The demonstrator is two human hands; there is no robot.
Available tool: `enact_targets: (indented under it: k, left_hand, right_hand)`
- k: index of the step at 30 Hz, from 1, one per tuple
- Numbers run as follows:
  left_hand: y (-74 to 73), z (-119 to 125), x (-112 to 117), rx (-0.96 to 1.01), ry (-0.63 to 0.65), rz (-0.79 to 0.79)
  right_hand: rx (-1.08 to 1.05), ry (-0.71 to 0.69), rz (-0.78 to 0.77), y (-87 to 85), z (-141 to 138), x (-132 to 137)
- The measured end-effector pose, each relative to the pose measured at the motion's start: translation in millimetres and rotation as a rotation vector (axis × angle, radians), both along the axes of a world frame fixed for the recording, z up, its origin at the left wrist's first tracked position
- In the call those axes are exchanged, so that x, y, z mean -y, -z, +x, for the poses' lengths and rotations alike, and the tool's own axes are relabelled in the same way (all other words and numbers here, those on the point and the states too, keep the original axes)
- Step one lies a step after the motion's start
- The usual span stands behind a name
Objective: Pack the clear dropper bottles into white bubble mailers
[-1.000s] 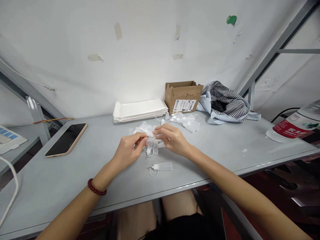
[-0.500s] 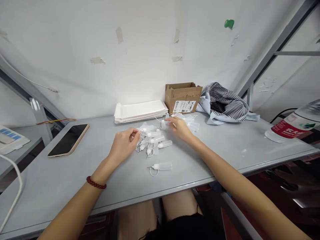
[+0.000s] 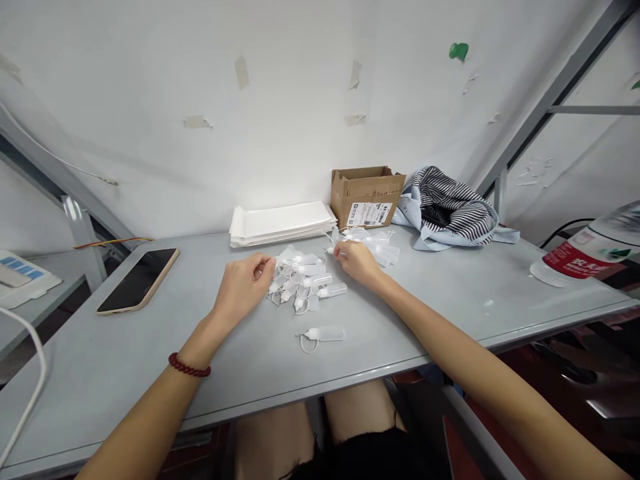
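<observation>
Grey table [image 3: 150, 373] against a taped white wall. Saw pile of squeeze bottles [image 3: 303, 280] mid-table, stray bottle [image 3: 325, 333] lying nearer the front edge. Found left hand [image 3: 243, 287] at pile's left edge, fingers curled, thumb and forefinger pressed together; couldn't tell on what. Found right hand [image 3: 356, 261] at pile's far side, fingertips pinching small bottle [image 3: 331, 251], near cardboard box [image 3: 367, 195]. Noted phone [image 3: 139, 280] well left.

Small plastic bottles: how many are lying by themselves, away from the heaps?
1. The lone bottle lies near the table front edge, before the heap between the left hand and right hand. Bottles in that heap overlap; some may be hidden.
</observation>
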State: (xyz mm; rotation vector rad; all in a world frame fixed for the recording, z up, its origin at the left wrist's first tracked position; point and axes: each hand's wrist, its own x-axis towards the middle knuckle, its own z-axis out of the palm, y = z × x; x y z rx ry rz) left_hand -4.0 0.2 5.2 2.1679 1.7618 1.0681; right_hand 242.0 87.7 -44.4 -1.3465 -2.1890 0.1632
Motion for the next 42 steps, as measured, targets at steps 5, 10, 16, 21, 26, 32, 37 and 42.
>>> enact_targets:
  k: [5,10,16,21,26,32,37,42]
  left_hand:
    - [0.4,3,2,0.037,0.014,-0.04]
    - [0.4,2,2,0.216,0.026,-0.119]
    - [-5.8,2,3,0.439,0.124,-0.248]
    - [-11.7,4,7,0.498,0.249,-0.292]
    - [-8.7,5,8,0.48,0.247,-0.249]
    - [-6.1,3,8,0.459,0.231,-0.21]
    - [-9.4,6,8,0.463,0.179,-0.23]
    - [-12.5,10,9,0.483,0.133,-0.219]
  right_hand:
    - [-0.396,-0.009,-0.076,-17.0,-3,12]
    - [-0.852,-0.382,-0.526,-39.9,-8,33]
    - [-0.923,-0.665,-0.788,-47.6,-8,44]
    - [-0.902,-0.75,-0.904,-48.2,-8,45]
    - [-0.921,-0.798,-0.937,-46.8,-7,44]
    - [-0.94,-0.753,-0.945,-47.5,-9,45]
    - [-0.988,-0.708,-0.932,-48.4,-11,47]
    - [-0.997,-0.682,-0.909,-48.2,-13,49]
